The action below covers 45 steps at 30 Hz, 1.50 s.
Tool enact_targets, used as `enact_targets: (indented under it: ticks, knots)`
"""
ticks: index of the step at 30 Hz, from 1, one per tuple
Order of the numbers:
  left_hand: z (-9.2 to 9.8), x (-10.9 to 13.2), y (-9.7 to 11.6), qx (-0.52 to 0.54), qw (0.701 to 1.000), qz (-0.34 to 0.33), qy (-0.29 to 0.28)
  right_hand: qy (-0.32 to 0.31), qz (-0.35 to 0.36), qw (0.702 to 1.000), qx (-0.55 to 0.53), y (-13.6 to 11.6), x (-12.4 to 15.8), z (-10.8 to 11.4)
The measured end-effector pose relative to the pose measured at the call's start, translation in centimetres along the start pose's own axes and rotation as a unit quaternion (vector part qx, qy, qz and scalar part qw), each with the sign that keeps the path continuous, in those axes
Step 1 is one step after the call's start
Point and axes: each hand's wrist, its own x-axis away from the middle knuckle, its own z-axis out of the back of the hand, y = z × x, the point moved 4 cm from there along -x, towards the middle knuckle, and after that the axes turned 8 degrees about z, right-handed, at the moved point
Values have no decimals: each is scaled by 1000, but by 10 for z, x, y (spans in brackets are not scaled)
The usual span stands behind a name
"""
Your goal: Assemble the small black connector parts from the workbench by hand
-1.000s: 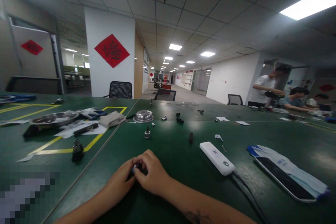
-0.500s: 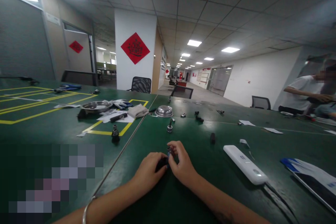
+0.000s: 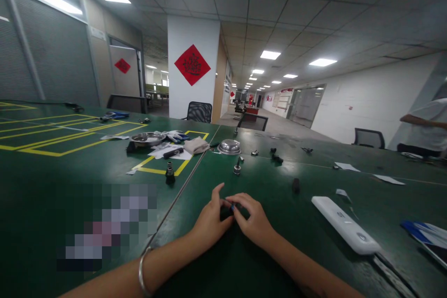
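Note:
Close together above the green table, my two hands meet around a small dark part with a bluish spot [image 3: 232,207], mostly covered by fingers. My right hand [image 3: 254,221] pinches it between thumb and fingertips. From the other side, my left hand [image 3: 211,221] curls its thumb and lower fingers to the same part, with the index finger raised. What kind of part it is, I cannot make out. Beyond the hands stands a small metal fitting with a stem [image 3: 237,168]. To the left, a black and metal fitting [image 3: 170,174] is upright.
A shiny metal bowl [image 3: 229,146] lies upside down farther back. At back left are a metal dish [image 3: 146,138], a folded cloth [image 3: 196,145] and gloves [image 3: 175,136]. To the right lie a black piece [image 3: 296,186] and a white power strip [image 3: 344,224]. A person [image 3: 428,123] stands far right.
My view has turned left, so the scene shifts rightward. My left index finger has lifted, and the right fingertips have come down closer to the left hand around the small part.

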Motion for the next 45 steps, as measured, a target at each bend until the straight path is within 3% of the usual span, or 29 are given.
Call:
enact_targets:
  ticks: [9,15,24,33,45]
  knots:
    - [1,1,9,41,998,-2,-46,-12,-54,998,30,9,2,-3]
    - [0,0,9,105,992,-4,-76,-24,-38,999,18,1,0,-1]
    - [-1,0,10,120,988,9,-98,-20,-32,998,48,2,2,-3]
    - [-6,-3,1,176,980,-6,-88,-35,64,997,35,-8,2,-2]
    - [-5,-6,0,268,960,18,-81,-29,45,998,39,3,5,-6]
